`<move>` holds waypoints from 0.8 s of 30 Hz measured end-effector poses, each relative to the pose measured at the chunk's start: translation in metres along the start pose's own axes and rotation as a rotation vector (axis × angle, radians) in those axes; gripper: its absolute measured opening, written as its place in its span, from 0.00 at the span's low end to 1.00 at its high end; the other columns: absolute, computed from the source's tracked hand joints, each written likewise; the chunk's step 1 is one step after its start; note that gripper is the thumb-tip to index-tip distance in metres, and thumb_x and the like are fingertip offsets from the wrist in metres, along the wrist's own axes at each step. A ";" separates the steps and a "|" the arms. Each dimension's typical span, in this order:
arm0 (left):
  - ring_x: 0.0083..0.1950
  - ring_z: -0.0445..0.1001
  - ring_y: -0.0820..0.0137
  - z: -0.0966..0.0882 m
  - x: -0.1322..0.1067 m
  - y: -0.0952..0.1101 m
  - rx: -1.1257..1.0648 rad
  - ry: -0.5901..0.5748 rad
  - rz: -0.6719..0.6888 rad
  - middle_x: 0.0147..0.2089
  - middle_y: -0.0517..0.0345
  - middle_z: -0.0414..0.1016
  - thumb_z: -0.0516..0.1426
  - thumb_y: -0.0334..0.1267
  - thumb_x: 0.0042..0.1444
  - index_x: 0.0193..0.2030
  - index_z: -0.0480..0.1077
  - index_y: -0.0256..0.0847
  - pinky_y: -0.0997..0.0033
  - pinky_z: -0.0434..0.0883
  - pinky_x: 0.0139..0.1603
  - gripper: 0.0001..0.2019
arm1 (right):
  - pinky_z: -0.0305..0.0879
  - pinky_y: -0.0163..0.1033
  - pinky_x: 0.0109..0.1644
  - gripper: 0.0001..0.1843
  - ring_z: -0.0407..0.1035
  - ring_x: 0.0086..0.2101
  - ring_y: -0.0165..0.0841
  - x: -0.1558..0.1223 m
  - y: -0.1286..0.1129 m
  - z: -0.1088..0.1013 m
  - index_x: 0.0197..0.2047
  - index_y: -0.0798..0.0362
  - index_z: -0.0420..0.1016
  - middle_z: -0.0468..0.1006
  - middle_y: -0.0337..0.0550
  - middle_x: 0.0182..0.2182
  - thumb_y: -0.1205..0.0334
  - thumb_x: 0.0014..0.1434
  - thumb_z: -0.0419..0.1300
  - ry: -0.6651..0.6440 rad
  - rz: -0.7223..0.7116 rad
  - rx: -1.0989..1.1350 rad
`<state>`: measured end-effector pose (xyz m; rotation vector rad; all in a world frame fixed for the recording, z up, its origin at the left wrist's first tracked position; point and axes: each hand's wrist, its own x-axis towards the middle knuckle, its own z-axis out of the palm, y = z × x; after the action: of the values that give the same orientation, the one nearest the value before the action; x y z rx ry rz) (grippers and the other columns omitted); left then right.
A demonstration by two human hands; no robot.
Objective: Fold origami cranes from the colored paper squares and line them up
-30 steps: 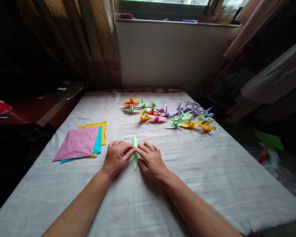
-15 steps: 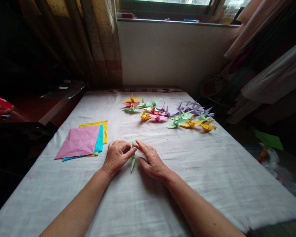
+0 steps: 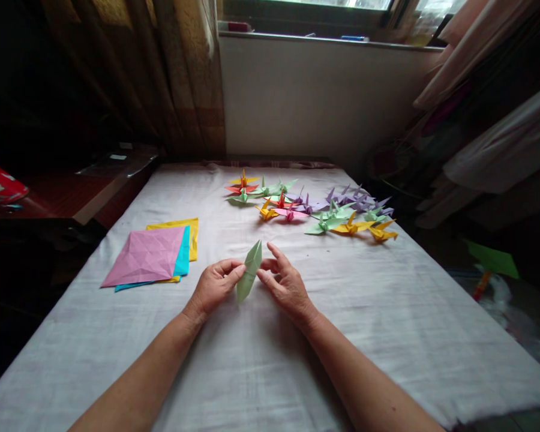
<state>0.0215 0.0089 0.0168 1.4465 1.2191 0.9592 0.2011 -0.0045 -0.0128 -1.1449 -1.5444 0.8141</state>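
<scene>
A pale green folded paper [image 3: 251, 270], long and diamond-shaped with pointed ends and a crease across its middle, stands tilted above the cloth. My left hand [image 3: 216, 285] pinches its left edge between thumb and fingers. Close by its right edge is my right hand [image 3: 288, 288], fingers apart and index finger raised. Whether the right thumb touches the paper I cannot tell. Farther back lie several folded paper cranes in purple, green, pink, red and orange, among them a pink crane [image 3: 290, 213] and a yellow crane [image 3: 381, 231].
A stack of creased square sheets, pink [image 3: 146, 257] on top with blue and yellow below, lies on the left of the cloth-covered table [image 3: 378, 336]. A dark side table [image 3: 90, 198] adjoins at the left. Curtains and a wall stand behind; cloths hang at the right.
The green folded paper has turned from edge-on to show its broad face. My left hand keeps its pinch, while my right hand has shifted slightly right and raised its index finger.
</scene>
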 end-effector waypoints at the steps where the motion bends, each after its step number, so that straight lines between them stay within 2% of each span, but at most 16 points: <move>1: 0.34 0.74 0.68 0.002 -0.001 0.001 -0.023 -0.021 -0.008 0.33 0.55 0.80 0.60 0.54 0.50 0.32 0.78 0.37 0.72 0.72 0.36 0.19 | 0.71 0.38 0.42 0.33 0.75 0.35 0.32 0.001 -0.002 0.000 0.66 0.49 0.59 0.82 0.40 0.37 0.59 0.60 0.60 0.003 0.002 0.026; 5: 0.30 0.73 0.70 0.007 -0.005 0.001 -0.035 -0.124 -0.064 0.31 0.57 0.78 0.60 0.53 0.52 0.39 0.76 0.38 0.74 0.71 0.31 0.20 | 0.67 0.33 0.34 0.30 0.69 0.26 0.27 0.002 -0.003 -0.001 0.63 0.51 0.63 0.76 0.33 0.27 0.60 0.57 0.60 0.056 0.047 0.058; 8: 0.29 0.75 0.70 0.001 -0.006 -0.003 0.126 -0.138 -0.013 0.29 0.60 0.77 0.57 0.47 0.56 0.49 0.71 0.40 0.72 0.72 0.32 0.17 | 0.66 0.33 0.32 0.33 0.68 0.25 0.27 0.003 -0.002 -0.003 0.64 0.52 0.61 0.75 0.33 0.26 0.61 0.56 0.60 0.039 0.115 0.035; 10: 0.36 0.77 0.68 -0.005 -0.006 -0.004 0.330 -0.096 0.137 0.36 0.59 0.79 0.55 0.39 0.59 0.51 0.69 0.43 0.67 0.75 0.41 0.14 | 0.66 0.33 0.33 0.34 0.69 0.26 0.28 0.003 -0.002 -0.005 0.65 0.53 0.60 0.76 0.34 0.26 0.61 0.55 0.60 0.016 0.146 -0.016; 12: 0.49 0.76 0.65 -0.010 -0.005 -0.005 0.516 -0.093 0.343 0.49 0.56 0.79 0.54 0.32 0.58 0.51 0.71 0.46 0.62 0.72 0.53 0.15 | 0.67 0.34 0.34 0.34 0.71 0.27 0.29 0.004 -0.003 -0.005 0.65 0.53 0.60 0.78 0.35 0.27 0.61 0.56 0.59 -0.007 0.164 -0.090; 15: 0.60 0.70 0.63 -0.015 -0.004 -0.006 0.695 -0.188 0.549 0.60 0.55 0.72 0.55 0.26 0.57 0.49 0.75 0.49 0.58 0.68 0.61 0.17 | 0.67 0.35 0.36 0.31 0.72 0.28 0.31 0.005 -0.004 -0.004 0.64 0.50 0.62 0.80 0.35 0.30 0.62 0.57 0.59 -0.034 0.166 -0.255; 17: 0.63 0.68 0.61 -0.016 -0.003 -0.007 0.780 -0.207 0.576 0.63 0.54 0.70 0.56 0.28 0.58 0.45 0.77 0.50 0.56 0.68 0.61 0.14 | 0.67 0.35 0.36 0.29 0.74 0.29 0.32 0.006 -0.005 -0.002 0.63 0.47 0.65 0.81 0.36 0.31 0.62 0.57 0.59 -0.040 0.152 -0.380; 20: 0.67 0.64 0.56 -0.017 -0.002 -0.007 0.870 -0.175 0.571 0.66 0.54 0.67 0.59 0.34 0.60 0.42 0.79 0.50 0.52 0.65 0.63 0.09 | 0.67 0.36 0.37 0.27 0.75 0.31 0.34 0.008 -0.004 0.001 0.62 0.46 0.66 0.82 0.37 0.33 0.62 0.59 0.58 -0.052 0.128 -0.491; 24: 0.65 0.67 0.57 -0.017 -0.001 -0.008 0.903 -0.266 0.567 0.58 0.57 0.76 0.56 0.36 0.63 0.46 0.78 0.51 0.52 0.63 0.63 0.10 | 0.69 0.40 0.45 0.24 0.75 0.39 0.36 0.008 -0.001 -0.001 0.60 0.49 0.68 0.82 0.42 0.40 0.66 0.60 0.55 -0.075 0.044 -0.513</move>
<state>0.0032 0.0113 0.0131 2.6388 1.0970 0.5205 0.2019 0.0029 -0.0092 -1.5314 -1.8570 0.5016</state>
